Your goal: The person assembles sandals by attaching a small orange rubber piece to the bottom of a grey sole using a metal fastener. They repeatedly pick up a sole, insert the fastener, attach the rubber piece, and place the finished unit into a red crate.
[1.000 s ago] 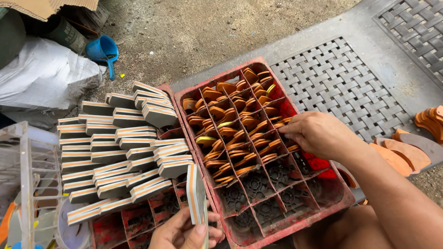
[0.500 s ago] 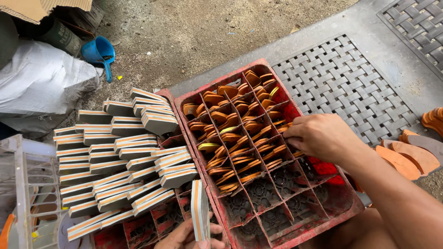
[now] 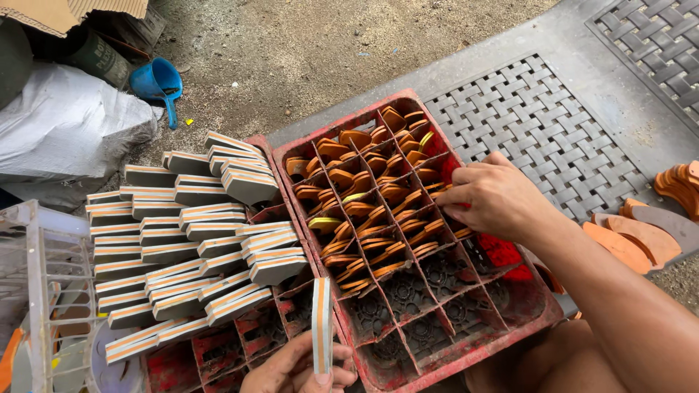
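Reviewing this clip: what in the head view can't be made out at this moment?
- Right hand: its fingertips dip among the orange pieces in the red crate; whether they pinch one is hidden by the hand.
- Left hand: cut off by the bottom edge; only the fingers on the layered strip show.
- Second crate under the stacked strips: mostly covered by them.
- Orange shapes at right: cut by the frame edge.

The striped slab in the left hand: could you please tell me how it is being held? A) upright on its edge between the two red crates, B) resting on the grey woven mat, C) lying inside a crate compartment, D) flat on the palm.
A: the left hand pinches the striped slab at its lower end, so it stands upright on edge in front of the gap between the two red crates.
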